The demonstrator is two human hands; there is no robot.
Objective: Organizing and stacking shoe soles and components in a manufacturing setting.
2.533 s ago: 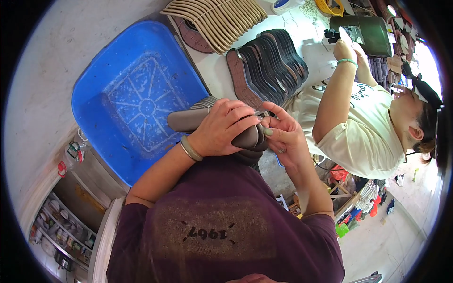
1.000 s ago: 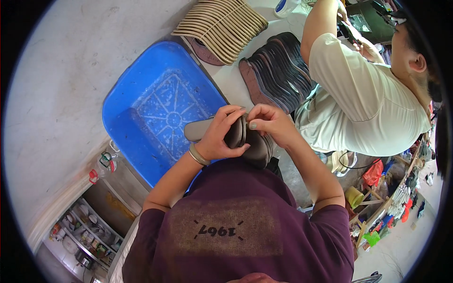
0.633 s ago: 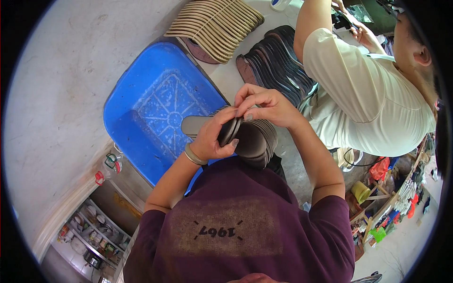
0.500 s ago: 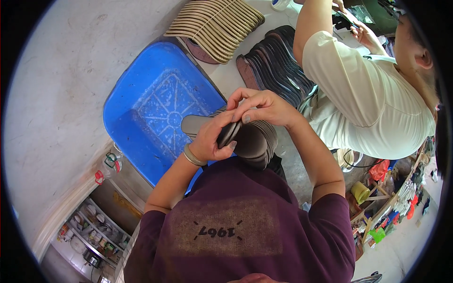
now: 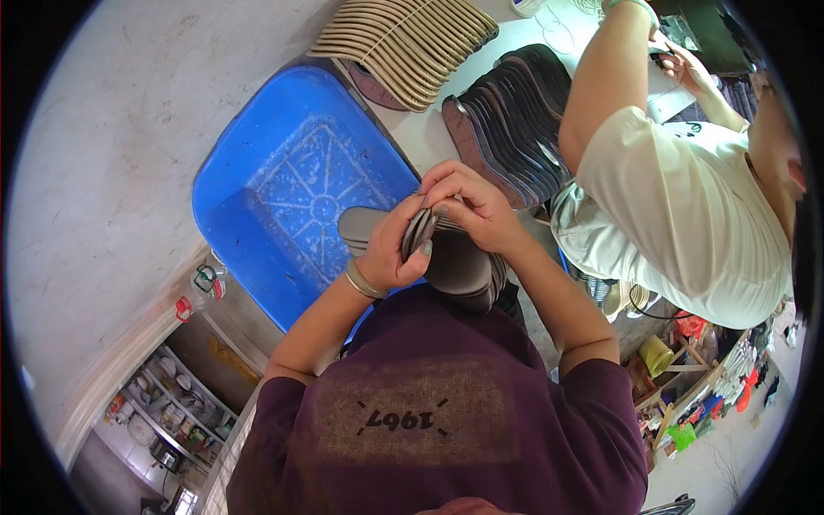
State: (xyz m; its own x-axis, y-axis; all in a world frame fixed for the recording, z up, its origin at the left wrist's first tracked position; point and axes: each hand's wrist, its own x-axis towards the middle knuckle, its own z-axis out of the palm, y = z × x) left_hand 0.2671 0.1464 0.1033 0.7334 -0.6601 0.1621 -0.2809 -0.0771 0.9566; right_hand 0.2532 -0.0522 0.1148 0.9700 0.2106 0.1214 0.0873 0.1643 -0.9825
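Note:
Close in front of my body, both hands grip a small bundle of dark shoe insoles (image 5: 419, 230), held on edge and slightly spread apart. My left hand (image 5: 391, 249) wraps round them from the left, thumb on the near side. At their upper edge, my right hand (image 5: 477, 206) is closed with its fingers bent against my left fingertips. Under the hands lies a stack of grey-brown insoles (image 5: 462, 268) at my lap; its rounded far end (image 5: 359, 225) shows left of my left hand, over the tub's edge. My hands hide the middle of the stack.
A large blue plastic tub (image 5: 249, 154) stands just left of my hands. Beyond it are a tied stack of beige soles (image 5: 403, 51) and a row of dark soles (image 5: 506, 120) on a pale tabletop. A co-worker in a cream shirt (image 5: 678, 206) sits close at the right.
The held insoles now look more fanned apart, and my right fingers have shifted a little along their edge. The co-worker appears farther right, with the arm moved.

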